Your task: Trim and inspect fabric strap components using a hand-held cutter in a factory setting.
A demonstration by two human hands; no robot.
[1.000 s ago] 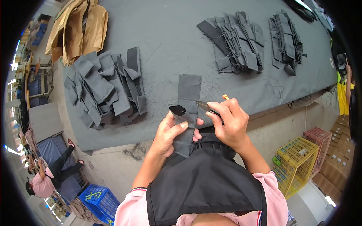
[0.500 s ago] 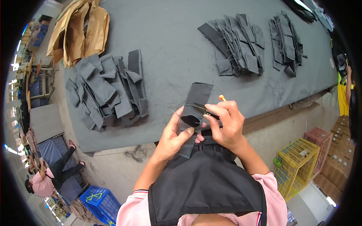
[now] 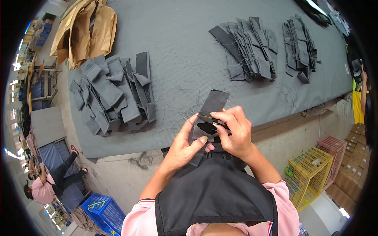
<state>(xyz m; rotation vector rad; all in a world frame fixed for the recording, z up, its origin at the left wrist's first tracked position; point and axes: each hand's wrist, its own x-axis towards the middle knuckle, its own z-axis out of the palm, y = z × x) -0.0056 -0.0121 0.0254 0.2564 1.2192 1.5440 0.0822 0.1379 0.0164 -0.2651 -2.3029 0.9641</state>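
Close to my body, a dark grey sewn fabric piece (image 3: 214, 101) is held over the table's near edge, its pocket-like opening gaping upward. My left hand (image 3: 185, 143) is closed on its left side, thumb in front just below the opening. My right hand (image 3: 236, 129) is closed around small dark thread snips (image 3: 221, 122), mostly hidden by the fingers; a bit of their orange end shows behind the index finger. That hand's fingertips are at the fabric's right edge, beside the opening. Loose threads stick out by my left fingertips.
A loose heap of grey fabric pieces (image 3: 110, 94) lies left on the cloth-covered table (image 3: 181, 47), a brown paper bag (image 3: 84, 35) behind it. Stacked pieces (image 3: 252, 51) and another bundle (image 3: 301, 49) lie right. Blue (image 3: 104, 214) and yellow crates (image 3: 309, 173) stand on the floor.
My right hand has come slightly down and closer to the fabric, and the snips' blades no longer show across it. The fabric piece has tilted a little to the right.
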